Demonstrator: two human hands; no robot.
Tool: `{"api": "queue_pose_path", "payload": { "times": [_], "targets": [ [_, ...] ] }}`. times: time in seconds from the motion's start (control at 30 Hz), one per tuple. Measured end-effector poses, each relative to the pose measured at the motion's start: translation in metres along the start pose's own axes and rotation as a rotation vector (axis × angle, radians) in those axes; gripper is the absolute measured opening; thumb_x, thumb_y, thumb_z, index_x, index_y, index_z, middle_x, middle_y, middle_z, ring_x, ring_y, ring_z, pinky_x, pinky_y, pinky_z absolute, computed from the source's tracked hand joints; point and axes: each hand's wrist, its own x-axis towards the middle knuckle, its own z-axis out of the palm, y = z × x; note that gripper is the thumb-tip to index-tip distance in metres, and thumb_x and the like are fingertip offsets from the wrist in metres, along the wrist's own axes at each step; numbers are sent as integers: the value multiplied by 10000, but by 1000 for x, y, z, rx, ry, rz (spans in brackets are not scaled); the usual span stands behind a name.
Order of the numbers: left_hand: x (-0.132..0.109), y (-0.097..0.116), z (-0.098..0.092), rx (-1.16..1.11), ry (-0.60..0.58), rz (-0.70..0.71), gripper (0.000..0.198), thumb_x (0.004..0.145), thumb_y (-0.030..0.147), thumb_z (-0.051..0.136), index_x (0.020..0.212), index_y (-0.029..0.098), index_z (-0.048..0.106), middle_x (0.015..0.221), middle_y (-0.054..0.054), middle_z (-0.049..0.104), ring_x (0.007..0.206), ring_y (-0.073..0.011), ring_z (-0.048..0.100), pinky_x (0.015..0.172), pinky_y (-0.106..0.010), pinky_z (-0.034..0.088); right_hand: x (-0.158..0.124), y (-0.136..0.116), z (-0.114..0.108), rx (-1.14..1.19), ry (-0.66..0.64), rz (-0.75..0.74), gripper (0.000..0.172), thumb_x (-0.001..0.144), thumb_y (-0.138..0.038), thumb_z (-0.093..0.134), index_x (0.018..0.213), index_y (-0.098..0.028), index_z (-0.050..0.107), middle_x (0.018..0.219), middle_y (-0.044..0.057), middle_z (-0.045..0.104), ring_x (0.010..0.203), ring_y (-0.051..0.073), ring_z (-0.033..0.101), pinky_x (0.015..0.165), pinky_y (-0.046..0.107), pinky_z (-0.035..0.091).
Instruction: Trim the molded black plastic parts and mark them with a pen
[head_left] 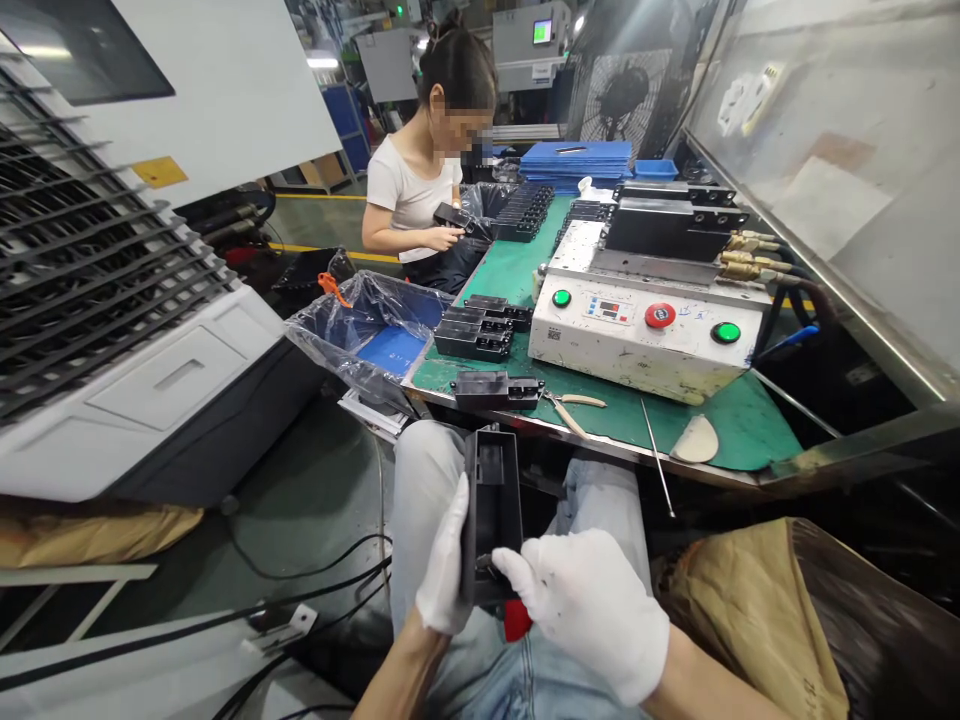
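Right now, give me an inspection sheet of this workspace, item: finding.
Surface: green tabletop, white machine standing on it.
Job's things: open black box in hand; more black boxes on the tabletop.
Clutter: pliers, white half-round piece, thin rod overhanging the front edge.
Hands: gloved left hand holds the box's left side; gloved right hand at its near end, grip partly hidden. Red item beside it, unclear what.
Cables: black cables at lower left.
Surroundings: co-worker holding a black part; plastic-lined bin; brown sack; fan.
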Motion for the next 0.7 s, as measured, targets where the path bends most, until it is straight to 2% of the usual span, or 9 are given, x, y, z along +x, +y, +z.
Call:
{"api": "queue_pose_path", "payload": {
  "times": [0.13, 0.2, 0.3, 0.37, 0.43, 0.47, 0.57, 0.63, 0.7],
  "targets": [
    [0, 7, 13, 16, 20, -33, 421, 921, 543, 585, 1167, 259, 774, 1377, 20, 714, 1583, -162, 257, 1350, -331, 72, -2, 0, 1, 39, -22, -2, 609, 1070, -499, 410, 606, -211, 679, 534, 47, 683, 411, 138, 549, 528, 373, 98],
    [1, 9, 17, 31, 13, -28, 429, 891, 564, 624, 1125, 244, 788, 1331, 17, 745, 1591, -147, 234, 1345, -288, 78, -3, 0, -3, 93, -43, -7, 591, 1060, -490, 440, 599, -216, 688, 538, 41, 688, 415, 136, 545, 518, 360, 122],
    [6, 5, 17, -53, -69, -171, 540, 837, 621, 665, 1175, 212, 764, 1321, -20, 752, 1535, -204, 390, 1321, -330, 267, -7, 6, -13, 273, -131, -29, 540, 1017, -499, 535, 586, -231, 718, 542, 20, 695, 436, 130, 544, 501, 317, 199],
    [10, 1, 12, -120, -79, -235, 609, 823, 636, 672, 1252, 207, 722, 1343, -45, 740, 1447, -237, 522, 1241, -362, 428, -8, 21, -18, 445, -188, -21, 456, 982, -487, 595, 626, -253, 758, 575, -6, 711, 486, 127, 571, 514, 277, 283],
    [13, -4, 2, -130, -27, -249, 628, 822, 623, 679, 1316, 235, 679, 1364, -51, 727, 1340, -244, 623, 1112, -363, 553, -5, 49, -19, 551, -165, 48, 379, 981, -459, 588, 715, -283, 793, 664, -27, 741, 589, 136, 627, 573, 247, 373],
    [14, -6, -4, -115, 5, -258, 626, 822, 611, 684, 1336, 255, 663, 1363, -51, 727, 1282, -243, 662, 1036, -355, 596, -1, 69, -17, 530, -109, 116, 361, 991, -446, 567, 765, -291, 802, 721, -25, 754, 655, 146, 653, 614, 244, 406],
    [14, -12, -21, -76, 57, -321, 576, 829, 564, 691, 1344, 311, 643, 1280, -45, 763, 1073, -229, 742, 808, -318, 640, 21, 136, -6, 147, 124, 395, 371, 1022, -432, 521, 852, -244, 792, 860, 46, 758, 799, 192, 675, 686, 271, 426],
    [11, -14, -26, -111, 5, -395, 527, 834, 546, 687, 1293, 289, 671, 1112, -62, 797, 880, -211, 748, 673, -299, 609, 38, 174, 6, -124, 175, 491, 364, 1035, -407, 514, 902, -198, 781, 928, 107, 749, 859, 220, 668, 714, 289, 420],
    [10, -15, -28, -217, -150, -508, 472, 823, 549, 695, 1192, 256, 716, 929, -60, 778, 693, -166, 684, 580, -273, 545, 50, 198, 17, -225, 180, 482, 340, 1042, -372, 505, 990, -170, 773, 975, 139, 745, 908, 239, 658, 759, 306, 427]
  ]
}}
